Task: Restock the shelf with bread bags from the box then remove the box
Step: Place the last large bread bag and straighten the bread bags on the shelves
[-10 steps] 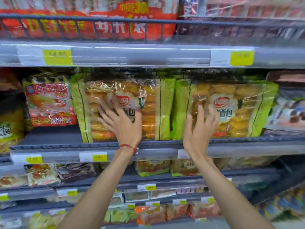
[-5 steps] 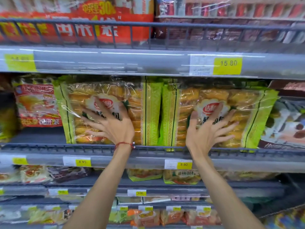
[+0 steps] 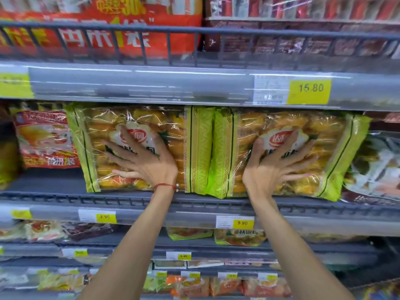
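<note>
Fingers (image 3: 132,140) splay flat on two upright bread bags (image 3: 198,148) (bags touching).

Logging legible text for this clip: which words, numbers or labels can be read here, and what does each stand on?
"15.80": upper price tag, top shelf edge.
"9.90": right price tag, middle shelf edge.
"9.90" or "8.90", blurred: left price tag, same edge.
"30": red pack, top shelf.
Chinese logos on left bread bag and right bread bag: partly under left hand and right hand, unreadable.
Too small: lower tags.
</note>
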`<action>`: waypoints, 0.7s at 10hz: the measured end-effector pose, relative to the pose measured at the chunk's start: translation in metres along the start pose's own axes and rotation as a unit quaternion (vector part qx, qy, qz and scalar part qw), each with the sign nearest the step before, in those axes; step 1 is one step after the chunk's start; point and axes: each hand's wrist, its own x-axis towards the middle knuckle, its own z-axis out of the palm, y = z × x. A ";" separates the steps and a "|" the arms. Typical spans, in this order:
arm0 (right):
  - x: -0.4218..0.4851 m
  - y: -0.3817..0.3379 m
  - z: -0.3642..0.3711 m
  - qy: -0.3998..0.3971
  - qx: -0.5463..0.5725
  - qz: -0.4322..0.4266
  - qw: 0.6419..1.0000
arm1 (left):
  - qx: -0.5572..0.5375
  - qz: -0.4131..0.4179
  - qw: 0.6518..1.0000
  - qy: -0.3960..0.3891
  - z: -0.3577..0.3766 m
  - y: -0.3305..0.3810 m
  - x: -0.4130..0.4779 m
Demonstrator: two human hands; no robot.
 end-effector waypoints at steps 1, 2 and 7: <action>-0.001 0.001 -0.001 -0.003 -0.005 -0.003 1.000 | -0.059 -0.078 0.981 -0.167 -0.030 -0.003 -0.027; -0.004 0.005 -0.009 -0.035 0.004 0.005 0.999 | 0.379 0.156 0.909 -0.079 -0.029 -0.007 -0.030; -0.051 0.045 -0.082 -0.154 0.101 -0.051 0.981 | 0.403 0.674 0.570 -0.242 -0.103 -0.035 -0.028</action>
